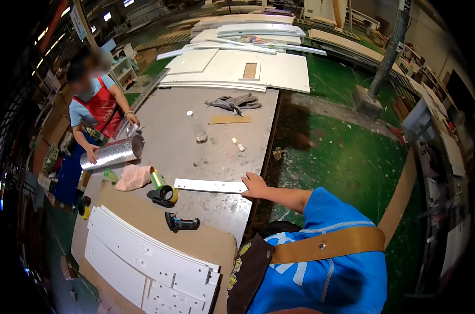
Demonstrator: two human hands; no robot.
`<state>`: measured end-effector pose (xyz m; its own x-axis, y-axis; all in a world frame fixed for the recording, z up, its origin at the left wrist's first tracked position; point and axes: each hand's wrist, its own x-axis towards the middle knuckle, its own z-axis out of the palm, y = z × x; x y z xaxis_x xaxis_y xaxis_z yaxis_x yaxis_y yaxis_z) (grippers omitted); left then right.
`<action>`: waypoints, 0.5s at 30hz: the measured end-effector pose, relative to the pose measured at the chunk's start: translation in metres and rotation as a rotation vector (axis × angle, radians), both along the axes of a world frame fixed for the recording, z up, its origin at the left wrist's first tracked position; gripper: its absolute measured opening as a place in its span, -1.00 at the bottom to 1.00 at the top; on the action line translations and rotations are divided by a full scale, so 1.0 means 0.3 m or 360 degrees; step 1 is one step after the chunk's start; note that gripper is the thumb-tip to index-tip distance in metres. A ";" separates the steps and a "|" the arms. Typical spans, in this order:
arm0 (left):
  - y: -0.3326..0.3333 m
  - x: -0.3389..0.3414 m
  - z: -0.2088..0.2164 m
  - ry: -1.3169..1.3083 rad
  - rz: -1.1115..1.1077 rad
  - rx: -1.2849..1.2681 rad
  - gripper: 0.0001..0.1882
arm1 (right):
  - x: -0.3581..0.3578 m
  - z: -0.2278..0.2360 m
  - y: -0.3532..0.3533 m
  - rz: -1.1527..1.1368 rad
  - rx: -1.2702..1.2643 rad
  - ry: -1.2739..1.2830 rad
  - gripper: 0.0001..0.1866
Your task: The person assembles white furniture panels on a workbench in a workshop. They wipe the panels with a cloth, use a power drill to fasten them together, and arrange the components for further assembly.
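My right hand (254, 186) reaches in from the right, with its fingers closed on the near end of a narrow white board strip (208, 186). The strip lies along the grey worktable (164, 125), with small dark marks on its face. Beyond its far end sits a tape dispenser (164, 195) with a yellow-green roll by it. A black handheld scanner (182, 222) rests on brown cardboard closer to me. My left hand does not show; only a sliver of skin appears at the lower edge.
A co-worker (98, 104) in a red apron handles a silver foil roll (112, 153) across the table. White panels (148, 256) are stacked at lower left; more panels (211, 68) lie at the far end. A bottle (197, 128), grey gloves (235, 103) and pink cloth (134, 178) lie about.
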<state>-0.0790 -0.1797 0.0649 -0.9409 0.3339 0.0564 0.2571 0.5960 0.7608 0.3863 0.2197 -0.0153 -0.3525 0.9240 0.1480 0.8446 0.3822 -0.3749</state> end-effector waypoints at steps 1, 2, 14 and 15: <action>-0.033 -0.005 -0.001 0.0020 0.0012 0.0024 -0.37 | -0.008 -0.025 -0.009 0.0060 -0.0012 -0.0078 -0.35; -0.068 0.007 -0.007 0.0042 0.0022 0.0042 -0.37 | -0.005 -0.023 -0.018 0.0059 -0.0017 -0.0184 -0.33; -0.123 0.342 0.138 0.0329 0.0301 -0.0072 -0.28 | 0.105 -0.013 -0.026 0.0266 -0.0523 0.0267 -0.35; -0.192 0.358 0.105 0.0352 0.0341 -0.0140 -0.28 | 0.095 0.008 -0.030 0.0289 -0.0632 0.0213 -0.32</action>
<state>0.0284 -0.2374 0.0965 -0.9585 0.1420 0.2473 0.2720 0.7156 0.6434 0.4148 0.2105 -0.0130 -0.5159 0.8434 -0.1499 0.7113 0.3243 -0.6236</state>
